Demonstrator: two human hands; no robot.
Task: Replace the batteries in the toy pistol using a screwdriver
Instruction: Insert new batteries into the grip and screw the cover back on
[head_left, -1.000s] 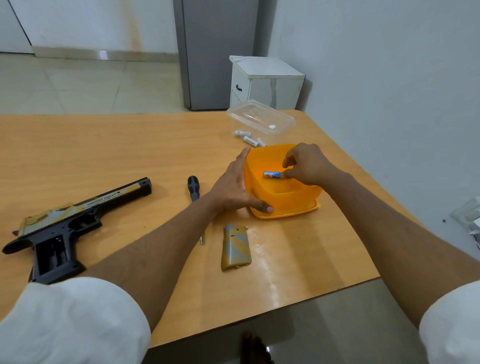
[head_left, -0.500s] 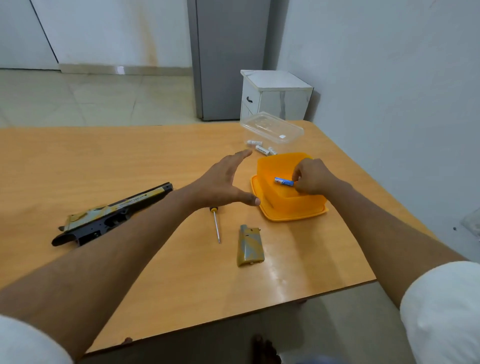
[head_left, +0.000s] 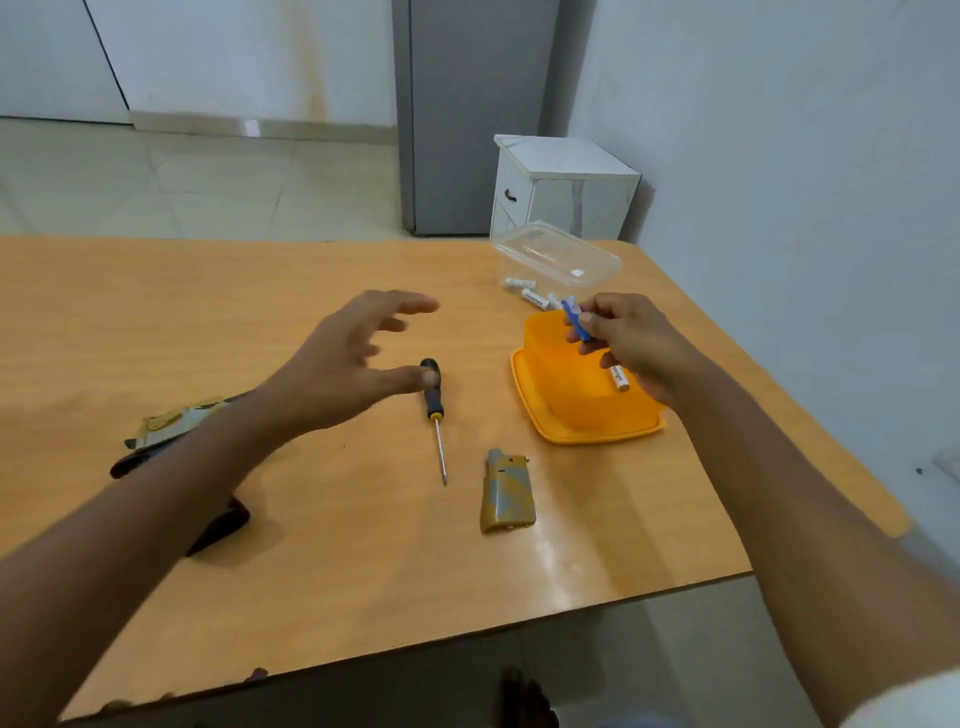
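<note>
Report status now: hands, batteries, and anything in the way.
Right hand pinches blue battery over orange container. Left hand open above screwdriver. Toy pistol partly hidden under left arm.

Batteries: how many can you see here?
5: a blue battery in the right hand, a white battery below it, three loose batteries under the clear container. More may be hidden.

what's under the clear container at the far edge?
The clear container lies upside down over white batteries; about three show at its near edge. Any further back are blurred, and the right hand covers that corner.
</note>
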